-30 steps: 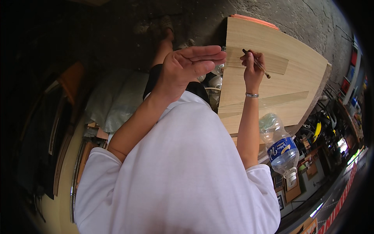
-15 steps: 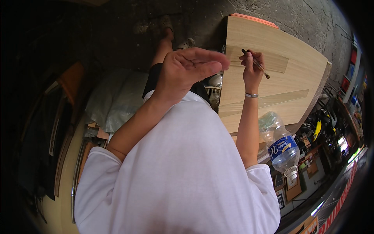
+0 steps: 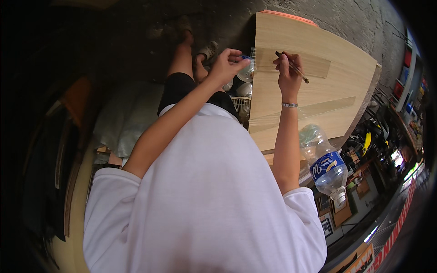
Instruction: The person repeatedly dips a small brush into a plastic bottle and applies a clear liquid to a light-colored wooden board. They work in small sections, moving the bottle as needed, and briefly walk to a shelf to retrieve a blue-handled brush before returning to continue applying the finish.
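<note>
My right hand point(image 3: 290, 75) is over the far half of a pale wooden board point(image 3: 277, 34), closed around a slim pencil-like glass cutter point(image 3: 297, 70). Its dark end sticks out past my fingertips, and a brass-coloured knob shows at the other end. Beneath that hand a see-through strip that looks like glass point(image 3: 318, 66) lies on the board, with a second strip point(image 3: 314, 112) nearer to me. My left hand point(image 3: 228, 67) hovers left of the board's edge, thumb apart from the half-bent fingers. Clear plastic bottles point(image 3: 246, 73) stand behind its fingertips; I see nothing firmly gripped there.
A large clear bottle point(image 3: 324, 159) with a blue label lies by the board's near right corner. A wicker basket point(image 3: 241, 107) sits against the board's left side. Orange sheets point(image 3: 289, 17) edge the far side. Grey plastic sheeting point(image 3: 120, 118) covers things at my left.
My left hand has dropped away from close in front of me and moved further out, uncovering bottles beside the board. My right hand keeps the glass cutter, nearly in place; the view has shifted slightly.
</note>
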